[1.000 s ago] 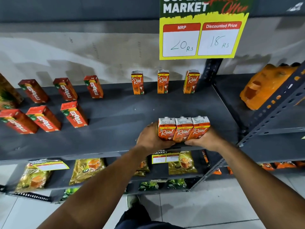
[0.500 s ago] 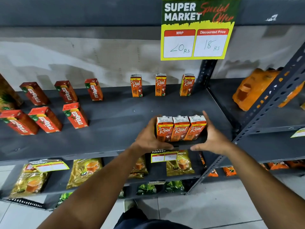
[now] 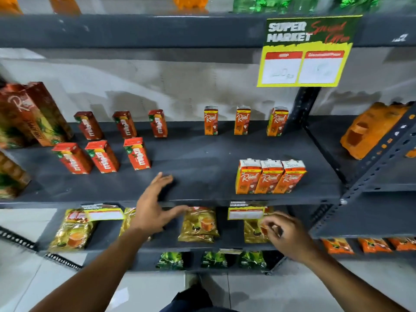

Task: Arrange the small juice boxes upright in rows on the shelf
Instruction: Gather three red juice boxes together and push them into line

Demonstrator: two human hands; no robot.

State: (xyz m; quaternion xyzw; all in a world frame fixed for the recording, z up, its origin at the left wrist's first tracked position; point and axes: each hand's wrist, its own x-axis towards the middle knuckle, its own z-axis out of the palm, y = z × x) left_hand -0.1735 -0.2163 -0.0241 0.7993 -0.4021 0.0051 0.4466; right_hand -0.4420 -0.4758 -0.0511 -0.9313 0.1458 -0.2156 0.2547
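Observation:
Three orange Real juice boxes [image 3: 269,176] stand upright, pressed side by side, near the front right of the dark shelf [image 3: 202,167]. Three more Real boxes [image 3: 242,120] stand spaced apart along the back. Red Maaza boxes [image 3: 136,153] stand in two rows on the left. My left hand [image 3: 155,206] is open, fingers spread, over the shelf's front edge, left of the trio. My right hand [image 3: 287,234] hangs below the shelf edge, fingers loosely curled, holding nothing.
Large Real cartons [image 3: 33,113] stand at the far left. A yellow price sign [image 3: 304,52] hangs from the shelf above. Gold pouches [image 3: 199,224] lie on the lower shelf. An orange pack [image 3: 371,129] sits in the right-hand bay behind a perforated post [image 3: 380,158].
Both hands have let go of the three Real boxes, which now stand on the shelf. The hands pulled back and down; the view shifted upward and left.

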